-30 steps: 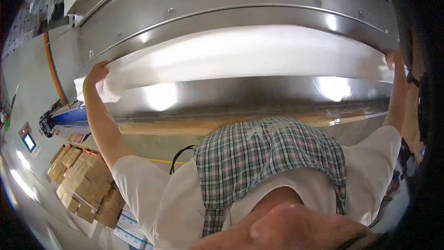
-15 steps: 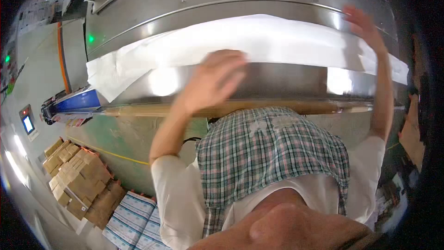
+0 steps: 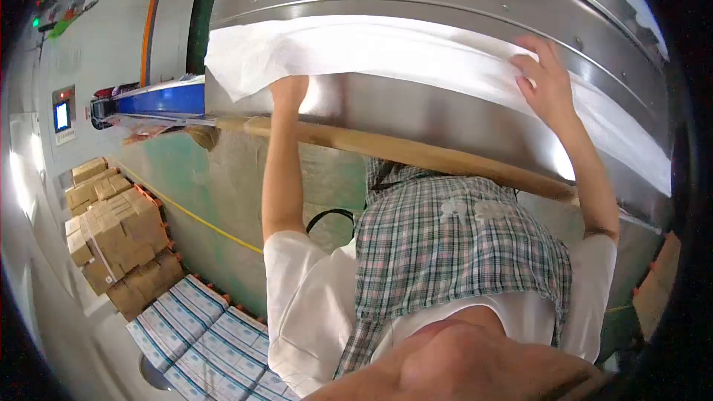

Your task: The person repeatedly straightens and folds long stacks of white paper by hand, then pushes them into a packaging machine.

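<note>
A long white sheet (image 3: 386, 48) lies folded in a strip across the steel surface (image 3: 416, 104). My left hand (image 3: 290, 91) is at the sheet's lower edge, left of centre, with its fingers hidden under the material. Over the right part of the strip is my right hand (image 3: 544, 82), its fingers spread and slightly curled, with nothing held between them. The sheet's left end hangs loose in a ragged corner.
Beyond the strip rises a riveted steel panel (image 3: 445, 0). A blue bar (image 3: 163, 100) juts out at the left, near a control panel with a lit screen (image 3: 62, 115). Cardboard boxes (image 3: 122, 226) and blue-white packs (image 3: 215, 341) are stacked at the lower left.
The view has swung to the left. My left hand has gone from above the steel to the sheet's lower edge, and my right hand has come down over the strip from the panel.
</note>
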`<state>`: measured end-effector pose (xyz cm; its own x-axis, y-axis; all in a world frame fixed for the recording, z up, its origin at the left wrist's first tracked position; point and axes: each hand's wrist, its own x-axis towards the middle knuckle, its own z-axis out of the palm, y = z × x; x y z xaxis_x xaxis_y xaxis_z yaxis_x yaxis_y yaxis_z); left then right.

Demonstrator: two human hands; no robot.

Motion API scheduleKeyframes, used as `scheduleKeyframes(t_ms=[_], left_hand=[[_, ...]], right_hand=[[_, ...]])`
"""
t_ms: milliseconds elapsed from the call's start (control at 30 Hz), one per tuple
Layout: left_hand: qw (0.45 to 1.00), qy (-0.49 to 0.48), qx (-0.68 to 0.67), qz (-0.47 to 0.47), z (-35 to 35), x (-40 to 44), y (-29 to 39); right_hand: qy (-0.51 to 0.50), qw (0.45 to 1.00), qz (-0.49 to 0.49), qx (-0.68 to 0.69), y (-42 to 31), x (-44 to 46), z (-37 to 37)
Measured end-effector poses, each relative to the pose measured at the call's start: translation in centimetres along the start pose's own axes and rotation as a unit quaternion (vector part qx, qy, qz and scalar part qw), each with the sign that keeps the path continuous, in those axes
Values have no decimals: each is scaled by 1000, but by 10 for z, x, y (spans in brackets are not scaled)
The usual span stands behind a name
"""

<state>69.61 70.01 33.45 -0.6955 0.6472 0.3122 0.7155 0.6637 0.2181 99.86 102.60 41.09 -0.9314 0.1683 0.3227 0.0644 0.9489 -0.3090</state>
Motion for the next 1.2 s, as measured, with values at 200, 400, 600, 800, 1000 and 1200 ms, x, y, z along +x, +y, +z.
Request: scheduleKeyframes(t_ms=[200, 400, 600, 800, 1000, 1200], left_hand=[[994, 0, -105, -32, -14, 24, -97], [970, 59, 207, 116, -3, 55, -171], [980, -78, 55, -176, -16, 69, -238], [990, 76, -6, -122, -67, 117, -190], [975, -49, -90, 197, -26, 128, 17], [973, -120, -66, 184, 1, 101, 31]], right_hand=[[52, 997, 46, -18, -27, -13, 10], [22, 995, 93, -8, -38, -20, 10], [12, 994, 92, -53, -42, -20, 0], [10, 990, 133, -51, -51, -20, -3], [-26, 988, 136, -68, -32, -36, -6], [33, 956, 249, -153, -11, -66, -37]])
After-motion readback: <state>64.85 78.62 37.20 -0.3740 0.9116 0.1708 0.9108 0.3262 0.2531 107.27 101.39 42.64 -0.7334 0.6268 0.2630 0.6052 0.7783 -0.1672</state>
